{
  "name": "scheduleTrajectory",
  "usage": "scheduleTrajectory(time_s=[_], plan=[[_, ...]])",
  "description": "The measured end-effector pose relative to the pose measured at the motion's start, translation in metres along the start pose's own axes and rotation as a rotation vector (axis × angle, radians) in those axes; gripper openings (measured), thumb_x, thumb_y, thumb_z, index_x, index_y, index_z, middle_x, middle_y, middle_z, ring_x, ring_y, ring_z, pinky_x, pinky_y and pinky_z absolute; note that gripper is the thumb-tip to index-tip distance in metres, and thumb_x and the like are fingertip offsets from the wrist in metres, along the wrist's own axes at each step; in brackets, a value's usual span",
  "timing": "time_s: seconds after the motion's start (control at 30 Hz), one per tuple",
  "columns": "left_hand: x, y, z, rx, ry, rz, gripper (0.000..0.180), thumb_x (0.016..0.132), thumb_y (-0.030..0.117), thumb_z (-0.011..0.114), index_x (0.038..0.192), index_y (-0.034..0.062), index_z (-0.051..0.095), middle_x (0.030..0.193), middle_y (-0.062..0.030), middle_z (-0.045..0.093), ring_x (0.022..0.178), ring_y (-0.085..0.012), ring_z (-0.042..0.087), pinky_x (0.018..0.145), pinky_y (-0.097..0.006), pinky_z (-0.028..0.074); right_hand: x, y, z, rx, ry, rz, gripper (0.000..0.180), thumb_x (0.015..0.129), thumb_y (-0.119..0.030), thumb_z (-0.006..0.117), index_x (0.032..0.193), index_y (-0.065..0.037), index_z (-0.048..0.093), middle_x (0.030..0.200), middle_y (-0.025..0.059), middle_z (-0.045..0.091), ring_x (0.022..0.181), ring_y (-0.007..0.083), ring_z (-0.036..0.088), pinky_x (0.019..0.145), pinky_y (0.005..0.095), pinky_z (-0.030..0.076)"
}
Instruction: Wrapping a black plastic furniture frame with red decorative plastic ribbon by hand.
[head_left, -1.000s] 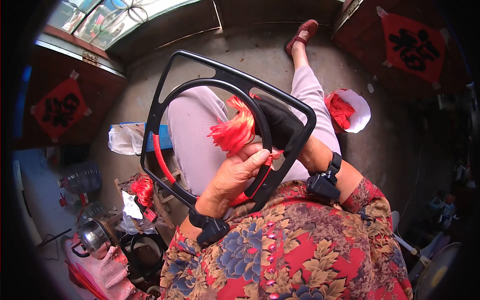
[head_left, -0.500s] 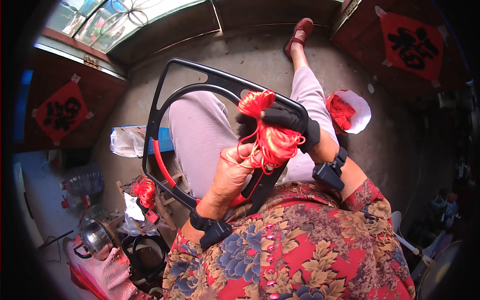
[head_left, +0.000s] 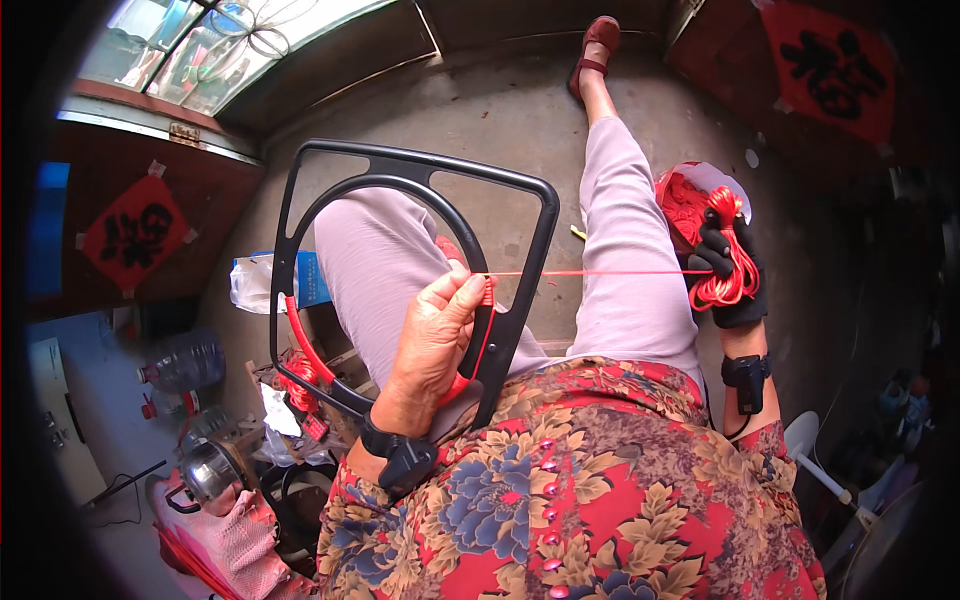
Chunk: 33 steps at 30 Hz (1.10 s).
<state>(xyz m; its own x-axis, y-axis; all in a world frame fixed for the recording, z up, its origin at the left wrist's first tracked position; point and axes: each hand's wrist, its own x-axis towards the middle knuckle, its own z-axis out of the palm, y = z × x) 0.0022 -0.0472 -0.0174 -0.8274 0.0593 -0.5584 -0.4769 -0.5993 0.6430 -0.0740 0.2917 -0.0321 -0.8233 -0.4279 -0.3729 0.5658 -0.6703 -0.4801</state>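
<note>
head view: the left hand (head_left: 435, 335) is closed around the right side of a black frame (head_left: 300, 200) with an inner ring, which rests on the person's lap; its thumb presses a red cord (head_left: 600, 272) against the frame's edge. the cord runs taut and level across the right thigh to the right hand (head_left: 728, 275), in a black glove, clamped on a bundle of red cord (head_left: 725, 265) out past the right knee. a metal kettle (head_left: 208, 472) sits on the floor at lower left.
</note>
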Motion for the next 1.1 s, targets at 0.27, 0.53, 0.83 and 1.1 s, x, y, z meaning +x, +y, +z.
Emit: scheduleTrajectory(time_s=[0.27, 0.53, 0.83, 1.1], plan=[[0.000, -0.002, 0.009, -0.092, -0.015, 0.058, 0.009, 0.089, 0.014, 0.058, 0.089, 0.0047, 0.058, 0.076, -0.0029, 0.063, 0.065, -0.0099, 0.062, 0.059, -0.022, 0.053, 0.058, 0.020, -0.002, -0.624, 0.169, -0.067, 0.037, 0.086, -0.019, 0.061, 0.118, 0.000, 0.052, 0.099, 0.0086, 0.062, 0.093, 0.0161, 0.059, 0.082, 0.0277, 0.047], [0.005, -0.008, 0.005, -0.175, -0.153, -0.084, 0.010, 0.088, 0.009, 0.058, 0.094, 0.0016, 0.058, 0.082, -0.0087, 0.064, 0.073, -0.0165, 0.063, 0.068, -0.028, 0.054, 0.136, 0.124, 0.090, -0.435, -0.223, -0.366, 0.026, 0.086, -0.013, 0.060, 0.108, -0.001, 0.054, 0.091, 0.0050, 0.060, 0.081, 0.0101, 0.057, 0.075, 0.0263, 0.049], [0.001, -0.010, 0.003, -0.138, -0.143, -0.041, 0.028, 0.087, 0.009, 0.059, 0.114, 0.0011, 0.055, 0.105, -0.0089, 0.063, 0.094, -0.0166, 0.062, 0.084, -0.031, 0.050, 0.114, 0.117, 0.129, 0.349, -0.640, 0.572, 0.034, 0.086, -0.014, 0.060, 0.115, 0.001, 0.051, 0.095, 0.0063, 0.059, 0.084, 0.0126, 0.059, 0.079, 0.0287, 0.050], [0.001, -0.008, 0.006, 0.026, -0.023, 0.011, 0.014, 0.088, 0.018, 0.061, 0.095, 0.0053, 0.063, 0.078, 0.0035, 0.062, 0.056, 0.0013, 0.045, 0.049, -0.014, 0.035, 0.086, 0.078, 0.122, -0.275, -0.358, 0.229, 0.039, 0.089, -0.027, 0.054, 0.118, -0.001, 0.049, 0.104, 0.0123, 0.060, 0.090, 0.0222, 0.061, 0.085, 0.0351, 0.048]])
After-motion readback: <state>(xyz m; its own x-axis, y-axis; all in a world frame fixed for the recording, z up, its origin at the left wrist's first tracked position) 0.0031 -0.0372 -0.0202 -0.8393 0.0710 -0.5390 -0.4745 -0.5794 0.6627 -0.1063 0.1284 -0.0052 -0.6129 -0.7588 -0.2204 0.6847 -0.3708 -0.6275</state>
